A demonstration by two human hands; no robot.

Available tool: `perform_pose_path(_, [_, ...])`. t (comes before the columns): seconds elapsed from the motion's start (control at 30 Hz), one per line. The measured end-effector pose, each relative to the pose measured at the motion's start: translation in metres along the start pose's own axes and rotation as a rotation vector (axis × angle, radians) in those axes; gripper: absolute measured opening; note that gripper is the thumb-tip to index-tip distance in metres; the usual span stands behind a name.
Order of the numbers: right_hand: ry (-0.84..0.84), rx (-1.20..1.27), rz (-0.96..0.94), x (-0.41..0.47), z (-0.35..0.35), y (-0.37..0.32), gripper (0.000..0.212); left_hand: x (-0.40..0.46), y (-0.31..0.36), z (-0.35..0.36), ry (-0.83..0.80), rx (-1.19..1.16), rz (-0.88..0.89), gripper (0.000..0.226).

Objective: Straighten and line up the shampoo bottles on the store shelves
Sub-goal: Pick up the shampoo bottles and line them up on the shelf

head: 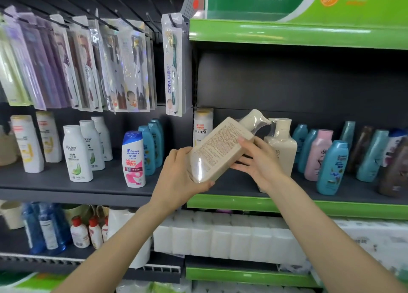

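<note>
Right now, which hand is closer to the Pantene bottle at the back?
Left. The left hand grips the tilted cream pump bottle just below the Pantene bottle; the right hand holds it farther right.

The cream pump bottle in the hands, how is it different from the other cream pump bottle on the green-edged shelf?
The held pump bottle is tilted, off the shelf, gripped by the left hand at its base, right hand on its side; the shelved pump bottle stands upright on the shelf. The held one shows a face of fine print; the shelved one's shows no such print. Both are cream with pump tops.
</note>
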State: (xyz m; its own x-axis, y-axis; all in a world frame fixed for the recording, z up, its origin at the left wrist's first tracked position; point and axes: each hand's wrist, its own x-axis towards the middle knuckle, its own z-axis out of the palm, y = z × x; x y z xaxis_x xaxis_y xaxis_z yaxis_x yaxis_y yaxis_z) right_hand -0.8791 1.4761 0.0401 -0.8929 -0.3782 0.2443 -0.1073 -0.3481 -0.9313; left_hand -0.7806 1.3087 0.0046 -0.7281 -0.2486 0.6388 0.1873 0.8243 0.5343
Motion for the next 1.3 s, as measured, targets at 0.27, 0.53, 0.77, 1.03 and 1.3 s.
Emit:
perform_pose_path(0.27, [-0.041, 0.056, -0.053, 0.002, 0.006, -0.002, 0.024, -0.002, 0.002, -0.004, 0.070, 0.039, 0.061, 0.084])
perform_pose_path(0.53, [-0.058, 0.044, -0.044, 0.005, 0.013, -0.003, 0.030, 0.001, -0.006, -0.008, 0.054, -0.047, -0.014, 0.080])
perform_pose_path(0.77, [-0.159, 0.123, 0.016, 0.014, 0.007, -0.010, 0.042, 0.000, -0.011, -0.015, -0.144, -0.589, -0.224, 0.062])
perform_pose_path(1.03, [-0.132, 0.081, 0.024, 0.017, 0.020, -0.025, 0.036, 0.011, -0.011, -0.012, -0.297, -0.673, -0.240, 0.063])
perform_pose_path(1.3, [0.137, -0.249, -0.090, 0.016, 0.029, -0.030, 0.046, 0.064, 0.043, -0.009, 0.009, -0.116, 0.062, 0.064])
